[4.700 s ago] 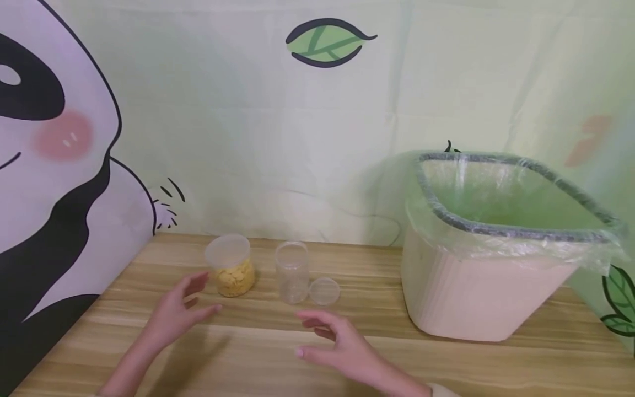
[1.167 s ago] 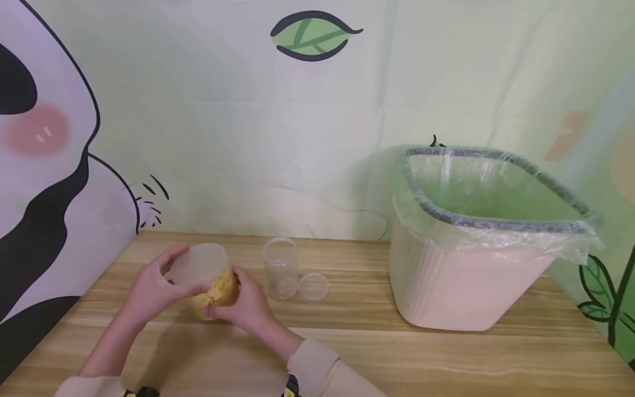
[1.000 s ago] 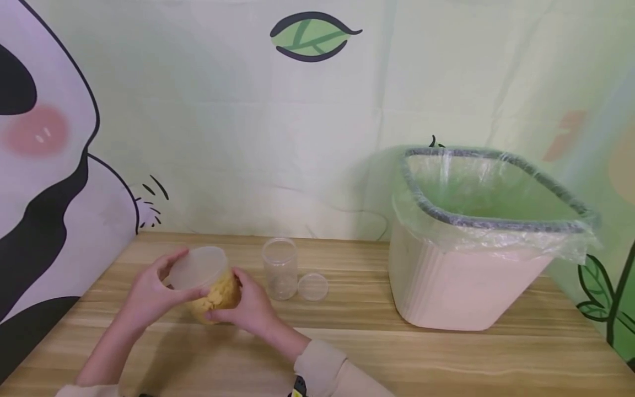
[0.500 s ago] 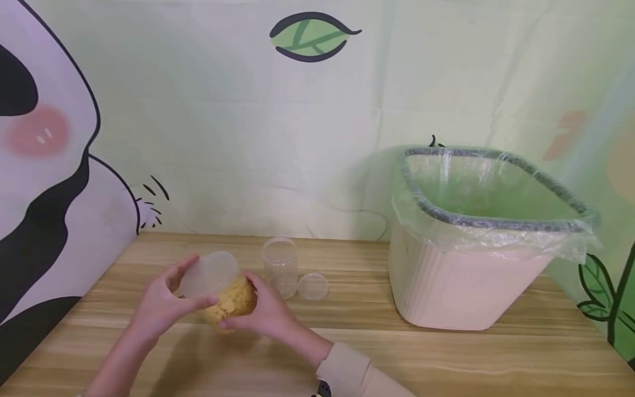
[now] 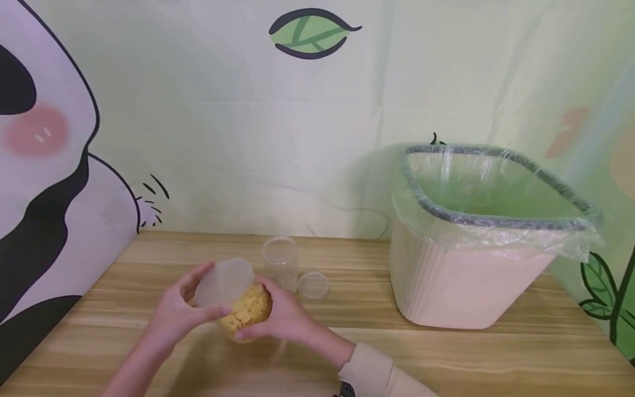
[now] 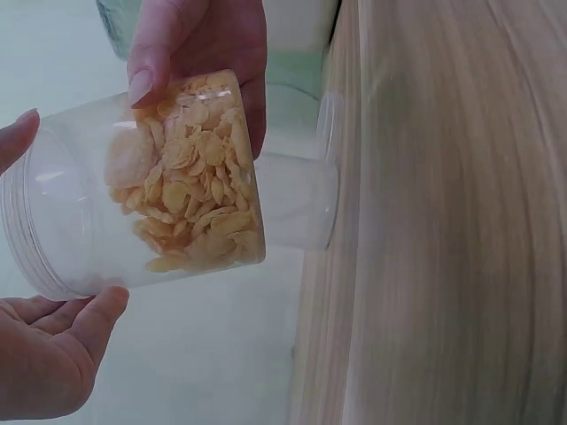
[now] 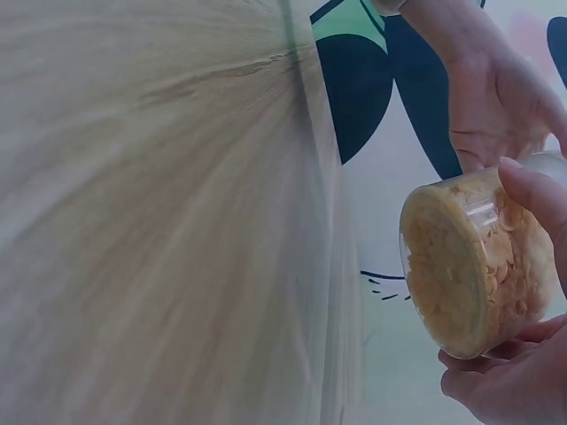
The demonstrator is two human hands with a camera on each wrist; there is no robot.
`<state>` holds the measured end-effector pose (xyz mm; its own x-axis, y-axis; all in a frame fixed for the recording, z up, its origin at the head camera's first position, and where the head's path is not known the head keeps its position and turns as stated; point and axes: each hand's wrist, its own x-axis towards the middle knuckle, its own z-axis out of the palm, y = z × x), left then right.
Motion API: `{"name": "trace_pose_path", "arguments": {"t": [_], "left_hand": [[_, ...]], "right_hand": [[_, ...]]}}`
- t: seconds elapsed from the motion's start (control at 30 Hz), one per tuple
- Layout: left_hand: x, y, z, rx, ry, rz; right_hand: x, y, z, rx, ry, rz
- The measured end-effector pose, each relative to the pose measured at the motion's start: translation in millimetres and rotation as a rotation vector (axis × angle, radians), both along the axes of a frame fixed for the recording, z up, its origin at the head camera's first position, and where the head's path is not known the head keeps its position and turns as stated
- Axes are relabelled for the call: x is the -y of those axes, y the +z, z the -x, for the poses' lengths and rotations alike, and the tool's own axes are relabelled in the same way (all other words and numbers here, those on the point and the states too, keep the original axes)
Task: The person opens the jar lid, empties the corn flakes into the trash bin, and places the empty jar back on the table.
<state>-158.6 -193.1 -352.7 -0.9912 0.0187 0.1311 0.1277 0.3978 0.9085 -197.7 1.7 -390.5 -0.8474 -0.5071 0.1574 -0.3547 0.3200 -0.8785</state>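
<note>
A clear plastic jar (image 5: 248,309), partly filled with yellow corn flakes (image 6: 195,186), is held tilted above the table between both hands. My left hand (image 5: 181,309) grips it around the frosted lid (image 5: 225,281) at the top. My right hand (image 5: 285,314) holds the lower body, thumb in front and fingers behind. In the right wrist view the jar's base (image 7: 443,274) hangs off the wood. Just behind the right hand stands a second, narrower clear jar (image 5: 280,259) without a lid. Its round clear lid (image 5: 313,285) lies flat beside it on the right.
On the right stands a pale bin (image 5: 461,281) lined with a thin plastic bag (image 5: 516,234). The wood-grain table (image 5: 421,358) meets a printed backdrop (image 5: 223,138) with a panda along its far edge.
At first both hands were apart from the jar, which stood on the table. Both hands then took hold and lifted it. Over the last second it has moved right and nearer me.
</note>
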Motion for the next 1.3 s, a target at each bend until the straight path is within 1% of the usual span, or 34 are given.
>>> {"name": "trace_pose_path", "arguments": {"t": [0.2, 0.33, 0.43, 0.53, 0.63, 0.8, 0.9, 1.03, 1.1, 1.3], "left_hand": [[-5.9, -2.9, -4.2, 0.005, 0.002, -0.041], [-8.9, -5.2, -5.3, 0.030, -0.006, -0.055], [-11.2, -6.4, -7.0, 0.041, -0.025, -0.065], [-12.5, -7.3, -8.7, 0.035, -0.048, -0.066], [-12.7, -8.3, -9.9, 0.028, -0.072, -0.068], [-11.7, -10.1, -10.9, 0.020, -0.118, -0.086], [-11.2, -11.2, -11.0, 0.008, -0.160, -0.114], [-11.0, -12.7, -9.7, 0.003, -0.253, -0.189], [-10.8, -13.3, -9.2, -0.004, -0.307, -0.235], [-10.3, -16.0, -7.8, -0.041, -0.484, -0.362]], "right_hand": [[-7.1, 1.2, -3.1, -0.001, 0.001, -0.025], [-10.9, -0.1, -5.0, -0.023, -0.010, -0.028], [-13.6, -0.5, -6.6, -0.046, -0.020, -0.030], [-16.1, 0.2, -8.0, -0.057, -0.029, -0.032], [-19.2, 1.3, -9.0, -0.057, -0.032, -0.032], [-25.8, 3.7, -10.7, -0.031, -0.015, -0.028], [-30.0, 6.0, -11.9, 0.000, -0.003, -0.020], [-34.9, 10.1, -14.3, 0.031, 0.025, -0.018], [-37.3, 11.9, -15.7, 0.037, 0.044, -0.013], [-44.3, 14.6, -18.8, 0.084, 0.126, 0.047]]}}
